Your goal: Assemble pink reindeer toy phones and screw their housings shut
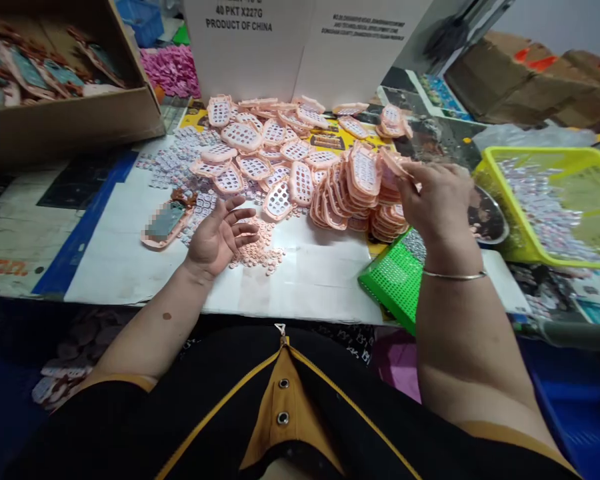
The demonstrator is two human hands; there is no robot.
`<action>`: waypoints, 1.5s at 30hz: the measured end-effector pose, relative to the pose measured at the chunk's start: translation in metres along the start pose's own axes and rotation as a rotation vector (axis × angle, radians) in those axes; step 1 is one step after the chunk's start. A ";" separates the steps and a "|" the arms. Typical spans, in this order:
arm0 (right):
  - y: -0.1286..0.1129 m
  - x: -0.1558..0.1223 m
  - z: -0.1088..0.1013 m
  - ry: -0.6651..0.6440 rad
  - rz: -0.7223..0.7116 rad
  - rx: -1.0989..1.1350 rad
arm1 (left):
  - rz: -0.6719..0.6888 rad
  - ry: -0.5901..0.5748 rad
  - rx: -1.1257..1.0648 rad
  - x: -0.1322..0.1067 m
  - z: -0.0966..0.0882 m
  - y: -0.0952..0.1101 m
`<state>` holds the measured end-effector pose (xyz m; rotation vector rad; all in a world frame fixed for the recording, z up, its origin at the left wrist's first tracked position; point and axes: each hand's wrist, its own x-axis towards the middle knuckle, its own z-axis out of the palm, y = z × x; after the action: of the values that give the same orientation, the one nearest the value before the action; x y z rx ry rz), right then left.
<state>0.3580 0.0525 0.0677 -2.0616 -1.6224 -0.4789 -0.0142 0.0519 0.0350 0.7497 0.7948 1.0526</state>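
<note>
My left hand (219, 235) is palm up with its fingers apart and holds nothing. It hovers by a heap of small pink rings (257, 250). Left of it lies a pink-framed toy piece (166, 223) with a blue-green face and brown trim. My right hand (437, 193) pinches the edge of a pink plastic shell (396, 163) above the stacked pink shells (347, 190). Its fingertips are partly hidden. Behind the hands spreads a loose pile of pink shells (253, 137) with rows of pale buttons.
Small printed key pieces (173, 160) lie scattered at left. A green basket (393, 277) sits tilted at the table's front edge, and a yellow basket (545, 252) of small pieces stands at right. An open carton (70, 120) and a white printed box (300, 53) border the work area.
</note>
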 end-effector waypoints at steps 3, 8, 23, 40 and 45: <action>-0.014 -0.012 0.000 0.159 -0.084 0.074 | 0.115 -0.015 0.165 0.009 0.001 0.013; -0.072 -0.049 -0.002 0.276 -0.345 0.342 | 0.526 0.174 1.030 0.065 -0.020 0.040; -0.129 -0.091 0.029 -0.030 -0.508 0.696 | 0.648 0.487 0.619 0.084 -0.051 0.070; -0.165 -0.099 0.041 -0.116 -0.194 1.133 | 0.010 0.098 -0.061 0.035 0.037 -0.004; -0.150 -0.098 0.032 -0.034 -0.438 0.803 | 0.049 0.047 -0.162 0.035 0.048 0.003</action>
<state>0.1886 0.0200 0.0103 -1.1363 -1.8765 0.0862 0.0347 0.0784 0.0548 0.6111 0.7243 1.1674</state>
